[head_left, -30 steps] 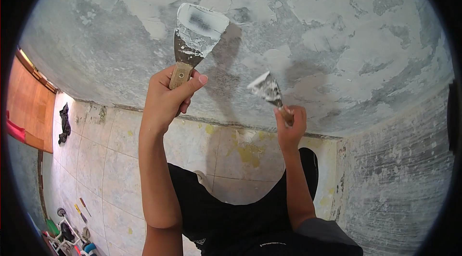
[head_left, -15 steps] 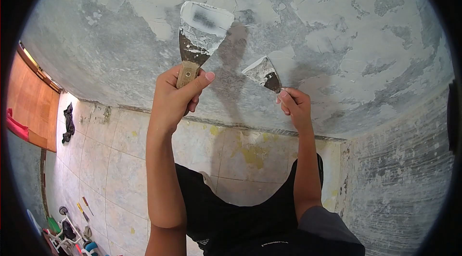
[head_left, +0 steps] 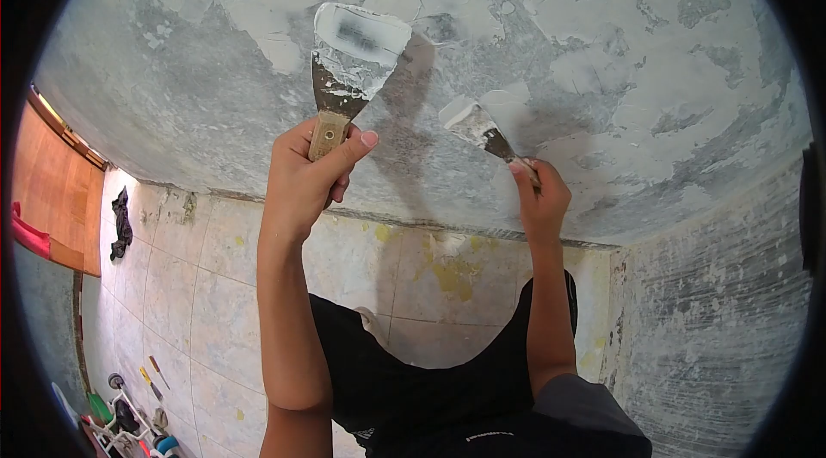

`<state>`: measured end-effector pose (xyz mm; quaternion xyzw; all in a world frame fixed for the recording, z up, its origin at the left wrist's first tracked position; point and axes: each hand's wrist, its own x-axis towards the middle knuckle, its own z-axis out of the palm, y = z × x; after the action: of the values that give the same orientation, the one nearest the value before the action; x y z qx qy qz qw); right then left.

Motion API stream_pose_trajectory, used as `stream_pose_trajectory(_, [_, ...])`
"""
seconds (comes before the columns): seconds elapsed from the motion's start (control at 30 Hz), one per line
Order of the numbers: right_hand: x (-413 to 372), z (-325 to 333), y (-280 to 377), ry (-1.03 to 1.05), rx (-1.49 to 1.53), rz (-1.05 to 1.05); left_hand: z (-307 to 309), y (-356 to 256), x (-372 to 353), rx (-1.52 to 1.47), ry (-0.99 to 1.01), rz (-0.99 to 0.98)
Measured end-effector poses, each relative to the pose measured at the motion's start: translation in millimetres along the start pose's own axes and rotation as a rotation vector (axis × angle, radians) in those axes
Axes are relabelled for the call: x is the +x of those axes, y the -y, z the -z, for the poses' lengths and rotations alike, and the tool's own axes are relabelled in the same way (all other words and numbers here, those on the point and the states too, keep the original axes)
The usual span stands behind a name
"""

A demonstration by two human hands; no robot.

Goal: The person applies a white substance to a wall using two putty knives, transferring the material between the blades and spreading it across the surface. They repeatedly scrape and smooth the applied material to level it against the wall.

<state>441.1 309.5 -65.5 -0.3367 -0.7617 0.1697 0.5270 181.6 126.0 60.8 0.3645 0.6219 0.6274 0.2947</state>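
My left hand (head_left: 314,170) is wrapped round the wooden handle of a wide putty knife (head_left: 351,71), blade up. White filler coats that blade, with a dark bare patch near its tip. To the right, my right hand (head_left: 545,195) grips a smaller putty knife (head_left: 495,139) by its handle. Its blade points up and left, smeared with whitish filler, and its edge is close over the wall. In front of both hands stands the grey wall (head_left: 215,88), covered in uneven patches of pale filler.
A rough grey side wall (head_left: 705,312) rises on the right. The tiled floor (head_left: 228,286) below carries yellowish stains. At left are a wooden door (head_left: 56,182), a black cloth (head_left: 122,221), a yellow-handled tool (head_left: 151,382) and a white-framed item (head_left: 120,436).
My right hand has shifted slightly right and down, and the small putty knife's blade has turned so its face shows narrower. My left hand with the wide knife has drifted slightly left.
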Motion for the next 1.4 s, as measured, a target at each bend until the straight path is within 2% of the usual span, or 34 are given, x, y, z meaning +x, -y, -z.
stream_pose_trajectory(0.13, [-16,3,-18,0.026,0.040,-0.049,0,-2,0,0.007,-0.010,0.006])
stream_pose_trajectory(0.2, [-21,0,-19,0.027,0.205,-0.159,0,-1,1,0.006,-0.012,-0.001])
stream_pose_trajectory(0.33, [-11,-15,-7,0.068,0.189,-0.102,-5,-1,1,0.007,-0.012,-0.004])
stream_pose_trajectory(0.53, [-41,-10,-21,-0.079,0.060,-0.090,-9,-2,-1,0.016,0.001,-0.012])
stream_pose_trajectory(0.6, [-56,-5,-32,-0.062,0.169,-0.242,-7,-1,-1,0.015,0.004,-0.019])
stream_pose_trajectory(0.7, [-64,-16,-36,-0.076,0.284,-0.192,-6,-1,0,0.030,-0.001,-0.018])
stream_pose_trajectory(0.93, [-33,-37,-6,-0.054,0.092,-0.128,-14,-2,-2,0.017,0.000,-0.014])
stream_pose_trajectory(1.0, [-50,-24,-21,-0.017,0.074,-0.260,-9,-5,-3,0.045,0.004,-0.021])
stream_pose_trajectory(1.03, [-62,-20,-31,-0.013,0.075,-0.258,-9,-3,-4,0.059,0.007,-0.015])
stream_pose_trajectory(1.07, [-77,-18,-43,-0.012,0.157,-0.289,-7,0,-4,0.057,0.003,-0.011])
stream_pose_trajectory(1.2, [-90,-8,-26,-0.044,0.440,-0.333,4,9,1,0.173,0.071,0.003])
stream_pose_trajectory(1.33, [-57,0,24,-0.022,0.558,-0.266,6,10,2,0.276,0.108,0.024])
stream_pose_trajectory(1.4, [-38,1,45,-0.182,0.472,-0.087,5,8,0,0.305,0.118,0.028])
